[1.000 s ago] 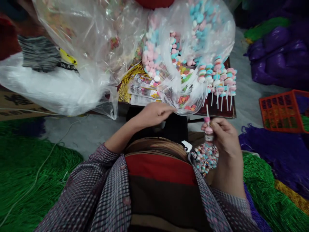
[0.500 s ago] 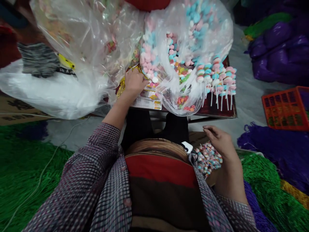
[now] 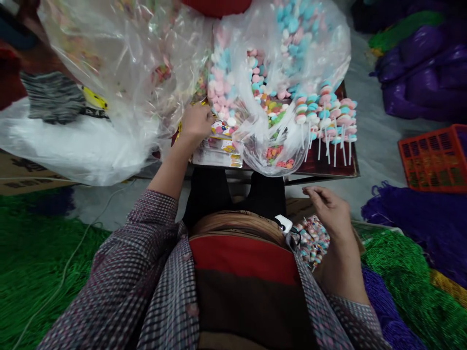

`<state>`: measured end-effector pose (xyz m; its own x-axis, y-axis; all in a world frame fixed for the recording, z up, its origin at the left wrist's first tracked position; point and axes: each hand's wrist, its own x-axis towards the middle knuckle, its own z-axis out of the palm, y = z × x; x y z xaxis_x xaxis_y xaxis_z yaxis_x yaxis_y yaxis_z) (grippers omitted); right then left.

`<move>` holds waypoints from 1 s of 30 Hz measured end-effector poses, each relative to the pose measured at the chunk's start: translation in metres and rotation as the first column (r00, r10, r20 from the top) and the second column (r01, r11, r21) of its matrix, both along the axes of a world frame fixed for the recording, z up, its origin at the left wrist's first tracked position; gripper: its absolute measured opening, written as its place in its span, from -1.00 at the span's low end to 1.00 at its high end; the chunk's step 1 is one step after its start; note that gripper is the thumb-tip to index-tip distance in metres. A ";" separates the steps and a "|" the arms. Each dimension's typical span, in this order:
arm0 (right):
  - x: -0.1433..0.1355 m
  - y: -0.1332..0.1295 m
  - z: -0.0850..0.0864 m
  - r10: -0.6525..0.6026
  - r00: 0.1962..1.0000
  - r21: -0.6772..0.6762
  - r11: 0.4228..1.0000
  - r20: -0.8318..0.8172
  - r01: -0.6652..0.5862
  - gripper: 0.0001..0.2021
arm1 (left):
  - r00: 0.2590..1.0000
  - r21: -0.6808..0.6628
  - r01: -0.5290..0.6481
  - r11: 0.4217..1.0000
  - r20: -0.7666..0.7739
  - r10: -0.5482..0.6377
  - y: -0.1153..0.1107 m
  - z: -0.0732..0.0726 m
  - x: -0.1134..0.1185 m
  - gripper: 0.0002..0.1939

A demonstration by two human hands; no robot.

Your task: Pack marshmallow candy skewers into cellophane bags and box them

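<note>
My left hand (image 3: 197,124) is over a pile of yellow-gold strips (image 3: 204,102) on the table, its fingers curled down and closed; what they grip is hidden. Beside it lie printed clear packaging sleeves (image 3: 219,159). Lower right, my right hand (image 3: 330,209) hangs in the air past the table's front edge, thumb and fingers drawn together with nothing visible in them. Below it sits a heap of small wrapped candies (image 3: 313,238), partly covered by my wrist. Marshmallow skewers on white sticks (image 3: 328,119) lie at the table's right end.
An open plastic bag (image 3: 270,163) of marshmallows and gummies stands mid-table. Large clear bags (image 3: 127,63) fill the left, near a grey knitted glove (image 3: 54,97). An orange crate (image 3: 432,158), purple bundles (image 3: 412,73) and green strands (image 3: 392,267) are on the floor.
My left hand has shifted slightly left and its fingers look more curled, showing more of the sleeves. My right hand has moved slightly left, its fingers drawn closer together.
</note>
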<state>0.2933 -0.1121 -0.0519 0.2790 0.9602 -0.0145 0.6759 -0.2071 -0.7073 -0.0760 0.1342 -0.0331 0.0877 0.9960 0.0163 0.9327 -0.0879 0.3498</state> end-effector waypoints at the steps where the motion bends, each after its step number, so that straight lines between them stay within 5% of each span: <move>1: -0.009 0.004 0.005 -0.007 0.998 0.008 1.000 -0.058 0.008 -0.63 | 0.998 0.030 0.015 0.999 0.054 -0.017 -0.003 0.000 -0.003 -0.84; 7: -0.093 0.055 0.032 0.143 0.833 0.060 0.990 -0.535 -0.131 -0.66 | 0.847 0.334 0.051 0.941 0.485 -0.218 -0.038 0.006 0.001 -0.90; 13: -0.160 0.124 0.032 0.248 0.734 0.233 0.965 -0.632 -0.125 -0.46 | 0.739 0.295 0.144 0.945 0.603 -0.301 -0.077 0.019 0.031 -0.83; 16: -0.165 0.135 0.032 0.228 0.703 0.229 0.969 -0.674 -0.095 -0.59 | 0.665 0.212 0.184 0.960 0.692 -0.281 -0.084 0.018 0.037 -0.76; 19: -0.160 0.130 0.037 0.250 0.633 0.214 0.968 -0.733 -0.135 -0.65 | 0.513 0.080 0.255 0.964 0.834 -0.205 -0.082 0.013 0.038 -0.58; 23: -0.148 0.122 0.044 0.305 0.620 0.198 0.951 -0.723 -0.238 -0.70 | 0.338 -0.023 0.493 0.870 0.926 -0.167 -0.076 0.012 0.038 -0.50; 26: -0.135 0.119 0.048 0.339 0.669 0.158 0.935 -0.662 -0.317 -0.69 | 0.286 -0.088 0.575 0.813 0.953 -0.099 -0.077 0.018 0.036 -0.51; 30: -0.119 0.116 0.049 0.316 0.691 0.109 0.939 -0.650 -0.326 -0.65 | 0.288 -0.137 0.508 0.850 0.957 -0.019 -0.081 0.022 0.031 -0.55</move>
